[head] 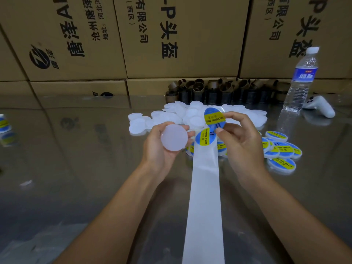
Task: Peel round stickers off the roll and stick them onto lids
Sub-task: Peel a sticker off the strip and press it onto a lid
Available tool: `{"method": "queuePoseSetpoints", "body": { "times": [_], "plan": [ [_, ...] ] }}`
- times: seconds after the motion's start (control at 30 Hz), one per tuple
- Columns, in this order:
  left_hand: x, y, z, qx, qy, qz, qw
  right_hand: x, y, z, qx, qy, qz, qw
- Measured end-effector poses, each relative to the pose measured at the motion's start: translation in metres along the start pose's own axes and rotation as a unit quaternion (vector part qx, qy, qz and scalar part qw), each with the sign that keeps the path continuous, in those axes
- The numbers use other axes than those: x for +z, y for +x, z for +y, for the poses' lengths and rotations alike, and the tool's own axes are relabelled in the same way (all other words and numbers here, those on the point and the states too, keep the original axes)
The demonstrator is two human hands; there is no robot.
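Stacked cardboard cartons (181,44) with black printed characters are seen along the back, behind a reflective metal table (76,168).

Items on or over the table:

- Blank lid (174,137): translucent white, round, held above the table left of centre. It is gripped by the left hand (160,151), whose fingers are curled round its rim, with the flat face turned toward the camera.
- Sticker (214,118): round, blue with a yellow band, raised above the end of the backing strip. It is pinched at its lower edge between thumb and forefinger of the right hand (242,143); the other fingers are loosely curled. Whether it is fully free of the strip cannot be told.
- Backing strip (204,206): a long white band running from the lower edge up between the two hands. A second sticker (205,137) is still seated on its far end, just below the pinched one.
- Pile of blank lids (171,115): heaped behind the hands.
- Labelled lids (282,149): a cluster beside the right hand, stickers facing up.
- One more labelled lid (3,122): at the far left edge, partly cut off.
- Brown cardboard rings (219,88): massed against the cartons.
- Water bottle (301,80): upright, blue label, at the right.
- White controller (322,105): lying just beside the bottle.
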State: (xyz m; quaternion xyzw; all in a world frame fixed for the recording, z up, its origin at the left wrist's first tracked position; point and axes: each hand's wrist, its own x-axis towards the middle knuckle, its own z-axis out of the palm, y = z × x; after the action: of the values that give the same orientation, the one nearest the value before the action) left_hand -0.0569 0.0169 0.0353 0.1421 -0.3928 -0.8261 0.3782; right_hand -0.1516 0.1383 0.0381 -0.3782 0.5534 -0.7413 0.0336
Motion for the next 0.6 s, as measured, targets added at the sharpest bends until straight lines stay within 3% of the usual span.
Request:
{"method": "queuePoseSetpoints", "body": {
  "times": [0.1,0.3,0.6],
  "plan": [
    [0.0034,-0.0045,-0.0008,-0.059,-0.004,-0.072,0.996,-0.0003,0.0012,-0.0012,-0.015,-0.007,0.0,1.0],
    [0.004,-0.008,-0.0004,-0.128,0.018,-0.123,0.984,-0.001,0.0011,-0.0068,-0.023,-0.001,-0.011,1.0],
    [0.0013,-0.0065,-0.008,-0.168,0.117,-0.183,0.962,0.0042,-0.0049,-0.0087,-0.025,-0.005,-0.13,0.991]
  ]
}}
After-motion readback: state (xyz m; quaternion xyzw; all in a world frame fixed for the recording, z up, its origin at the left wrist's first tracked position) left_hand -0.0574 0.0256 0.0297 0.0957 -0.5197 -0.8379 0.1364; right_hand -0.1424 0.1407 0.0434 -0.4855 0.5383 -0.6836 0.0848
